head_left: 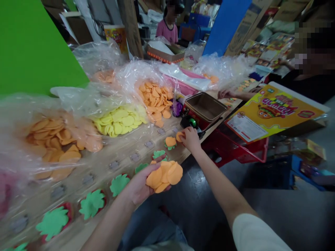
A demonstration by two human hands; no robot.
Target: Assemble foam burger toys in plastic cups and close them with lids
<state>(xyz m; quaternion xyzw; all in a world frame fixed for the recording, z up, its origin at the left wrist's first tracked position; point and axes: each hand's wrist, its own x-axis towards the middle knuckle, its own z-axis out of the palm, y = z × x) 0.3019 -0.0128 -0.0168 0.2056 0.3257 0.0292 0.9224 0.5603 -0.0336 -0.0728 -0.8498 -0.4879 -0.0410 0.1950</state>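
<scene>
A loose stack of orange discs (164,176) sat in the left hand (140,186), which was half-closed and grasping them above the floor, just off the desk's edge; the right hand (191,139) was pinching a single orange disc (179,136) against the wooden desk (123,150); just beside it lay another orange disc (170,141) on a green leaf-shaped cutout (170,147); more green cutouts (91,204) in red holders ran along the desk; plastic bags of orange discs (154,99) and yellow discs (119,120) lay behind them; a small red machine (201,111) stood near the right hand; farther off, a co-worker's hand (226,94) rested beside a yellow printed board (272,111).
</scene>
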